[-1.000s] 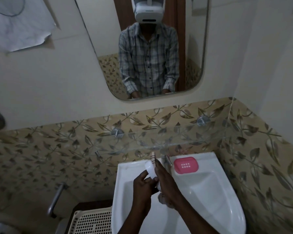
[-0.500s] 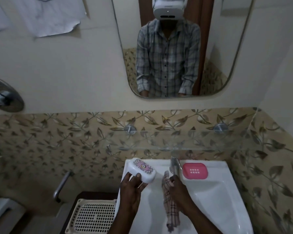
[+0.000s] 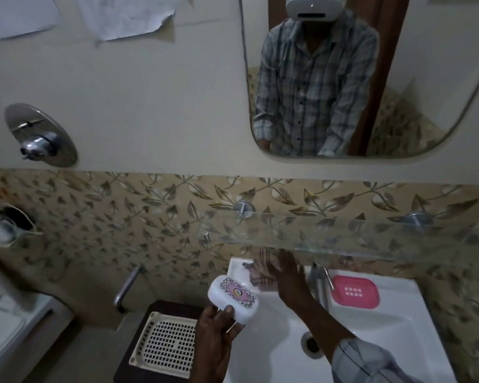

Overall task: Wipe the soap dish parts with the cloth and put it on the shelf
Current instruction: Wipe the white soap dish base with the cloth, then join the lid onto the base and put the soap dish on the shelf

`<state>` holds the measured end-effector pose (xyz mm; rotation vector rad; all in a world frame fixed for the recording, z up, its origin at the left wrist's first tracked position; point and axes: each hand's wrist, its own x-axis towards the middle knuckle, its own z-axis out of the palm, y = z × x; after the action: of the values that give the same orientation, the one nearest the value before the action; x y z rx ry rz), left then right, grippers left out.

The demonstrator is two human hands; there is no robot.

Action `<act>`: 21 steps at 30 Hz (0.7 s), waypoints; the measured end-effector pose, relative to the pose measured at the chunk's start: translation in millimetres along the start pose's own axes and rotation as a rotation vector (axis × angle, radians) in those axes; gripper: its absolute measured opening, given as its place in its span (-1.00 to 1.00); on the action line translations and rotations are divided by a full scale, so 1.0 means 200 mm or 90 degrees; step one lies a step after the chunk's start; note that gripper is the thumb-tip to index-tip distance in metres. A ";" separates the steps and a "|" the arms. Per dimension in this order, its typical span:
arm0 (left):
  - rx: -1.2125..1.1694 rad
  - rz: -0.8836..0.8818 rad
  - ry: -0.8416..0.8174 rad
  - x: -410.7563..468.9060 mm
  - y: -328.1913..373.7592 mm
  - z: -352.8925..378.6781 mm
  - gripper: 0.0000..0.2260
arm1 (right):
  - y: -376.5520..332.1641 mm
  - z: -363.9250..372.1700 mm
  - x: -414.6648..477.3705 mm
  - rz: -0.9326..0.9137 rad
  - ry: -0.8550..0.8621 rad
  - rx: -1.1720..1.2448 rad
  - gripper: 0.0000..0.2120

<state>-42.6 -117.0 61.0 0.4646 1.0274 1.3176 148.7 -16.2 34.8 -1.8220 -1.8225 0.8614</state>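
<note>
My left hand (image 3: 216,337) grips a white soap dish lid (image 3: 234,298) with a pink patterned label, held above the left edge of the white sink (image 3: 385,335). My right hand (image 3: 288,277) reaches to the sink's back left corner with straight fingers, against the blurred checked cloth (image 3: 256,273) lying there. The pink soap dish tray (image 3: 354,291) rests on the sink rim, right of the tap (image 3: 320,280). A glass shelf (image 3: 343,234) runs along the wall just above the sink.
Left of the sink, a white perforated basket (image 3: 166,344) sits on a dark stool. A metal bar (image 3: 127,286) sticks out of the tiled wall. Higher on the wall are a mirror (image 3: 426,106) and a chrome shower valve (image 3: 39,136).
My right hand has gone from gripping the hanging cloth over the bowl up to the sink's back left corner, fingers now straight. The lid in my left hand has moved little.
</note>
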 end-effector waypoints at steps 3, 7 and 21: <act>0.009 -0.010 0.011 0.00 -0.03 -0.02 -0.62 | 0.13 0.08 -0.06 0.035 0.060 -0.254 -0.45; 0.023 -0.037 -0.006 0.01 -0.05 0.03 -0.57 | 0.19 0.10 -0.07 0.024 -0.011 -0.304 -0.37; 0.155 -0.108 -0.202 0.07 -0.18 0.36 -0.61 | 0.08 -0.31 -0.38 0.006 -0.061 0.125 -0.11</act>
<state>36.5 -94.2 64.4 0.7283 0.9404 0.9357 206.8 -84.7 78.7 -1.6935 -1.7198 1.1066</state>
